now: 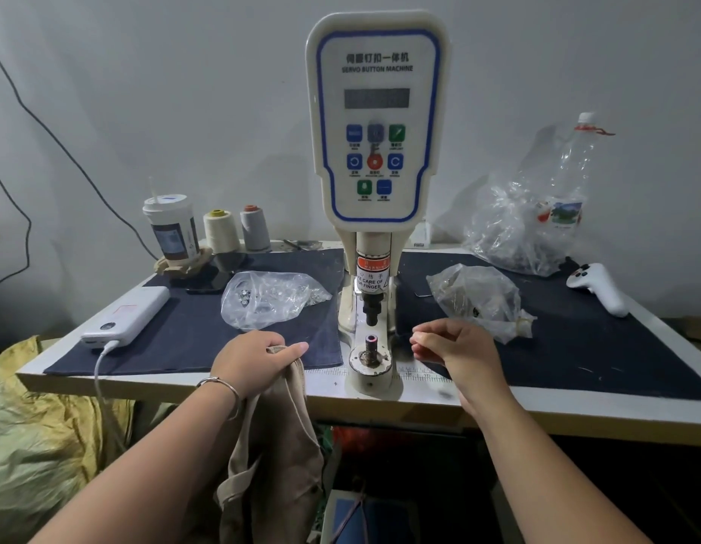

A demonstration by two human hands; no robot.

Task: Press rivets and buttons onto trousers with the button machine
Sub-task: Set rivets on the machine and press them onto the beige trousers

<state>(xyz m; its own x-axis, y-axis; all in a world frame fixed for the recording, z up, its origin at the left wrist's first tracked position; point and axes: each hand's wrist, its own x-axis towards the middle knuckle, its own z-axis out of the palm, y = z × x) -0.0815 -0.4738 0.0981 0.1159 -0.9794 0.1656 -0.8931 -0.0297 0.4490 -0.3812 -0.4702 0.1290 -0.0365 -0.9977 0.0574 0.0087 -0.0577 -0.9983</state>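
Observation:
The white servo button machine (376, 123) stands at the table's middle, with its lower die post (371, 341) bare under the black punch (370, 308). My left hand (254, 359) grips the top of beige trousers (278, 445) that hang down over the table's front edge, left of the die. My right hand (455, 347) hovers just right of the die, fingers curled with thumb and forefinger pinched together; whether a small part sits between them I cannot tell. A clear bag of silver buttons (268, 298) lies left of the machine, and a bag of darker parts (478, 298) lies to its right.
Dark cloth mats (184, 339) cover the table. A white power bank (127, 316) with cable lies at the left, with a cup (170, 225) and two thread cones (239, 229) behind. At the right are a plastic bottle (572, 170), a large bag and a white controller (600, 286). A yellow sack (39, 445) sits at lower left.

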